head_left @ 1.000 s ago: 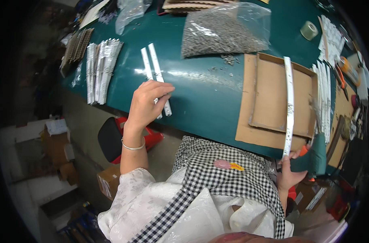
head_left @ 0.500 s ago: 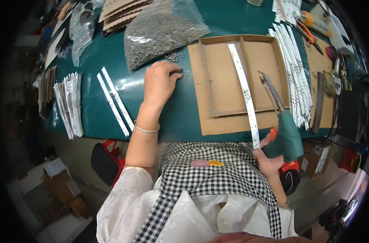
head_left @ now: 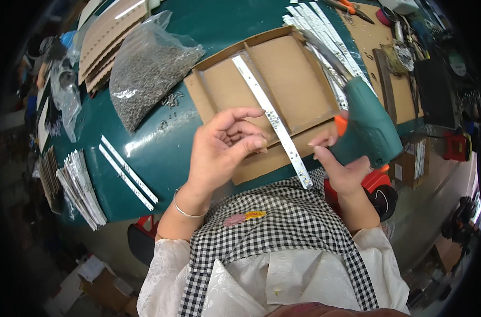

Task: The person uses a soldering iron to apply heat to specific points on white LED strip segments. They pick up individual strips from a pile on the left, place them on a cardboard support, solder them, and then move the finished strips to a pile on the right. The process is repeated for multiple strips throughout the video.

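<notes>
My right hand (head_left: 349, 171) grips a green soldering gun (head_left: 376, 119) with an orange trigger, its metal tip pointing up and away. The thumb of that hand is stretched toward a narrow white strip (head_left: 279, 126) without touching it. Small dark marks or parts dot the strip, which slants across a cardboard tray (head_left: 288, 74). My left hand (head_left: 217, 145) is raised just left of the strip, index finger and thumb apart, other fingers curled. Whatever those curled fingers hold is too small to make out.
A clear bag (head_left: 145, 74) of small metal pieces lies left of the tray, with loose metal pieces (head_left: 172, 99) beside it. Two white strips (head_left: 127, 177) and a strip bundle (head_left: 82, 190) lie at left. More strips (head_left: 325, 37) and orange-handled pliers (head_left: 354, 9) are at far right.
My left hand has moved from the loose metal pieces right to the strip. The strip's near end has left my right thumb. The gun has swung up, and the view has turned.
</notes>
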A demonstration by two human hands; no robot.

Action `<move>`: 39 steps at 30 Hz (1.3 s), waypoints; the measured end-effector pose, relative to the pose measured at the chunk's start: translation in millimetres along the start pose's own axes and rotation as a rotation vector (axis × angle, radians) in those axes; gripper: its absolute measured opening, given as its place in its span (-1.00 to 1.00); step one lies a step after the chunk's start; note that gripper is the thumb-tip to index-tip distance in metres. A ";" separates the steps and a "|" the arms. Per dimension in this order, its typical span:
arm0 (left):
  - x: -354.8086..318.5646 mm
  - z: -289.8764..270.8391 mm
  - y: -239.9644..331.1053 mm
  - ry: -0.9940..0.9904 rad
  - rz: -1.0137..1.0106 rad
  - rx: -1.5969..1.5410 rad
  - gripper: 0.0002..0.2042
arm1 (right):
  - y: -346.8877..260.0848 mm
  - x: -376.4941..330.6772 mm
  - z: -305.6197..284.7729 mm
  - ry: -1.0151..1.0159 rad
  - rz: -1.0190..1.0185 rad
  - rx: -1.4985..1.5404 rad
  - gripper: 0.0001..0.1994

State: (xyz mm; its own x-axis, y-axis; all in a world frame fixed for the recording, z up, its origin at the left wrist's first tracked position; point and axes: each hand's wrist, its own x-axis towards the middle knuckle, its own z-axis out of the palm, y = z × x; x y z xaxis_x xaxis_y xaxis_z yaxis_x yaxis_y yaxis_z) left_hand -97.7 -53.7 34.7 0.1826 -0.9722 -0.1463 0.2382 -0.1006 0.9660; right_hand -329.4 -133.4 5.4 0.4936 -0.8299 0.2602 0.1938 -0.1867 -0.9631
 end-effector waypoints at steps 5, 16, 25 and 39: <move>0.0 16.6 -6.2 -0.120 -0.070 -0.178 -0.55 | -14.1 17.5 18.1 -0.229 0.118 -0.093 -0.33; -2.9 15.7 -3.1 -0.200 -0.143 -0.175 -0.42 | -18.8 24.5 27.1 -0.355 0.085 0.007 -0.52; -9.0 22.6 -12.1 -0.105 -0.020 -0.055 -0.55 | -7.6 19.8 26.7 -0.245 0.186 0.067 -0.33; 1.8 14.5 -18.5 -0.011 0.366 0.443 -0.89 | 8.7 15.8 32.8 -0.020 0.197 0.075 -0.37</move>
State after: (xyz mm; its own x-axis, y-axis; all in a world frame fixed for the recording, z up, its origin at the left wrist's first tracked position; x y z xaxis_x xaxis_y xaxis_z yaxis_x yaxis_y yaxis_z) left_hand -115.6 -56.7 19.7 0.1674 -0.9623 0.2141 -0.2611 0.1662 0.9509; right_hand -292.0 -130.9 3.4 0.5448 -0.8357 0.0695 0.1537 0.0181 -0.9879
